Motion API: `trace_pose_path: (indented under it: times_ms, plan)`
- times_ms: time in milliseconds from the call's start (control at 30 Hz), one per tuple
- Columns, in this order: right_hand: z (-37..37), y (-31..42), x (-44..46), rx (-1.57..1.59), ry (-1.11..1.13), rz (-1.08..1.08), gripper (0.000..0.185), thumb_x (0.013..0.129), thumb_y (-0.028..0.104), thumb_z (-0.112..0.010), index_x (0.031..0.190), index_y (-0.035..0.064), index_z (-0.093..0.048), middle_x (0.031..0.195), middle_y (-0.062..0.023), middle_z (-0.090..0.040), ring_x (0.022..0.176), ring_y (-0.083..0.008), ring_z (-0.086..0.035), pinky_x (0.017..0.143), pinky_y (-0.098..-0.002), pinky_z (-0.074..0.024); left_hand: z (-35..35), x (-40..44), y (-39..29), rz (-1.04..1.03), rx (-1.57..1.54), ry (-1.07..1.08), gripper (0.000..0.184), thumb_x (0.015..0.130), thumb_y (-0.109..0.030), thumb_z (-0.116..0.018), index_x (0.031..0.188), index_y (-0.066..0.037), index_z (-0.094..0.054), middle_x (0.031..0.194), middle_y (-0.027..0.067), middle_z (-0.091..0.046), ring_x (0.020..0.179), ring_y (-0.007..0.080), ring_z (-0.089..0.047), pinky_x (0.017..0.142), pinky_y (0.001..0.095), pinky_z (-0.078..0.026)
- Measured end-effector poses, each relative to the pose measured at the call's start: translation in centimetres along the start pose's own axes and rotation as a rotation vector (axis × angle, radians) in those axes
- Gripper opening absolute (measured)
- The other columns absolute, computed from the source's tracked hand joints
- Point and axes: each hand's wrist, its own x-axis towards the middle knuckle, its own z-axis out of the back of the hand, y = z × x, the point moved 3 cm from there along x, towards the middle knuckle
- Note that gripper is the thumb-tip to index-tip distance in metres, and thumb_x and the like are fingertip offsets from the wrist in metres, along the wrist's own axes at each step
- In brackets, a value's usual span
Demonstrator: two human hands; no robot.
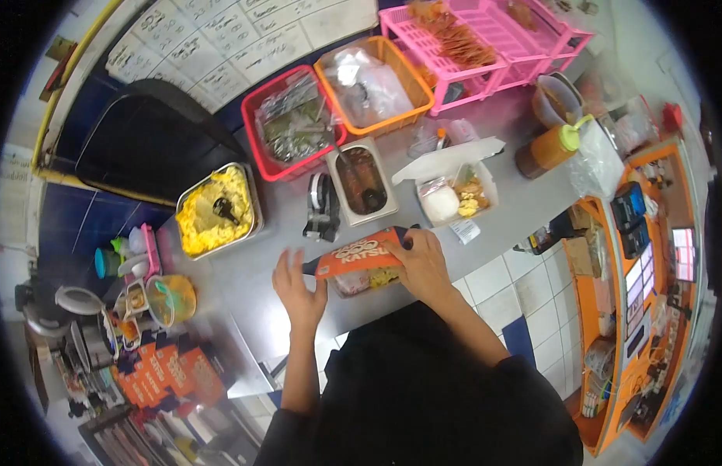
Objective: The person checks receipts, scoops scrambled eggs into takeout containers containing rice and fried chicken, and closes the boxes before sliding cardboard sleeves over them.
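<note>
From my end I see the right hand (424, 268) pinching the right end of the orange sleeve (359, 255), across a food tray (351, 285) at the near side of the surface (281, 211); the left hand (300, 295) is spread beside it.

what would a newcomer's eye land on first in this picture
Probably the orange printed sleeve over a food box, between the left hand and right hand at the near edge of the counter. Next might come the yellow food in its metal tray on the left, then the pink crate at the back right.
</note>
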Motion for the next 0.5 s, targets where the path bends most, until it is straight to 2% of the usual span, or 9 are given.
trace_pose_path:
  times_ms: [67,100,167,200,267,367,433,467,500]
  plan:
    - [-3.3,-1.5,-1.5,-0.004,-0.116,0.035,0.06,0.083,0.011,-0.071,0.142,0.0188,-0.059,0.143,-0.0294,-0.046,0.134,-0.0491,-0.043,0.116,-0.0527,-0.0356,-2.3,-2.0,2.1,-0.004,-0.038,0.231,0.064,0.083,-0.012,-0.071,0.142,0.003,-0.05,0.143,0.0285,-0.052,0.128,0.0406,-0.054,0.111,0.0512,-0.039]
    - [-4.6,-2.3,-2.3,0.077,-0.099,0.031,0.068,0.085,0.005,-0.065,0.15,0.0184,-0.05,0.153,-0.0354,-0.034,0.139,-0.0556,-0.036,0.117,-0.0534,-0.0331,-3.9,-2.9,3.2,-0.004,-0.058,0.337,0.063,0.083,-0.011,-0.071,0.141,0.004,-0.051,0.146,0.0294,-0.049,0.128,0.0411,-0.054,0.112,0.0518,-0.038]
    - [-6.9,-3.7,-3.3,0.313,-0.06,0.005,0.07,0.087,0.003,-0.06,0.153,0.0187,-0.046,0.153,-0.036,-0.033,0.139,-0.0563,-0.036,0.118,-0.0532,-0.0319,-6.3,-6.5,2.2,0.165,-0.219,0.234,0.069,0.086,-0.01,-0.067,0.149,0.004,-0.044,0.149,0.0291,-0.048,0.139,0.0429,-0.046,0.117,0.0536,-0.032]
    - [-7.8,-4.1,-3.5,0.43,-0.037,-0.015,0.071,0.087,0.002,-0.058,0.155,0.0188,-0.044,0.154,-0.0364,-0.033,0.139,-0.0567,-0.035,0.118,-0.0531,-0.0314,-8.5,-8.5,2.1,0.234,-0.188,0.273,0.069,0.091,-0.011,-0.063,0.153,0.006,-0.037,0.144,0.0289,-0.054,0.134,0.0433,-0.052,0.115,0.0504,-0.037]
    - [-8.4,-4.6,-3.3,0.629,-0.048,-0.033,0.065,0.089,0.002,-0.055,0.152,0.0167,-0.048,0.15,-0.0342,-0.041,0.136,-0.0522,-0.043,0.116,-0.0498,-0.0352,-7.2,-7.8,-1.1,0.605,-0.655,0.358,0.06,0.097,-0.011,-0.058,0.15,0.008,-0.039,0.133,0.0308,-0.061,0.121,0.0398,-0.064,0.103,0.0427,-0.049]
    - [-6.3,-4.4,-2.2,0.677,-0.018,-0.088,0.051,0.094,0.004,-0.053,0.145,0.0121,-0.055,0.141,-0.0244,-0.057,0.128,-0.037,-0.057,0.109,-0.0395,-0.0424,-6.6,-7.3,-1.4,0.57,-0.585,0.031,0.048,0.099,-0.01,-0.055,0.143,0.007,-0.05,0.117,0.0313,-0.068,0.104,0.0354,-0.072,0.087,0.0364,-0.056]
    - [-2.8,-3.2,-0.8,0.526,0.04,-0.169,0.039,0.098,0.006,-0.052,0.136,0.0087,-0.063,0.122,-0.0156,-0.072,0.111,-0.0276,-0.069,0.099,-0.0327,-0.0497,-5.0,-5.8,-1.3,0.784,-0.586,0.109,0.042,0.098,-0.007,-0.054,0.139,0.005,-0.056,0.112,0.0309,-0.069,0.102,0.0342,-0.073,0.085,0.0363,-0.056]
    - [-2.4,-3.2,-0.3,0.539,0.098,-0.182,0.039,0.098,0.006,-0.053,0.136,0.009,-0.063,0.12,-0.0152,-0.072,0.11,-0.0269,-0.069,0.098,-0.0328,-0.0503,-4.3,-5.7,-1.1,0.89,-0.584,0.149,0.04,0.098,-0.006,-0.053,0.136,0.004,-0.059,0.109,0.0307,-0.07,0.101,0.0336,-0.074,0.084,0.0362,-0.056]
    - [-2.1,-3.5,0.0,0.553,0.155,-0.195,0.039,0.098,0.006,-0.053,0.136,0.0093,-0.063,0.117,-0.0149,-0.073,0.109,-0.0263,-0.07,0.097,-0.0328,-0.0509,-5.3,-6.4,-0.5,0.849,-0.601,0.095,0.038,0.098,-0.003,-0.051,0.135,0.003,-0.061,0.105,0.0291,-0.071,0.089,0.032,-0.075,0.079,0.0363,-0.057]
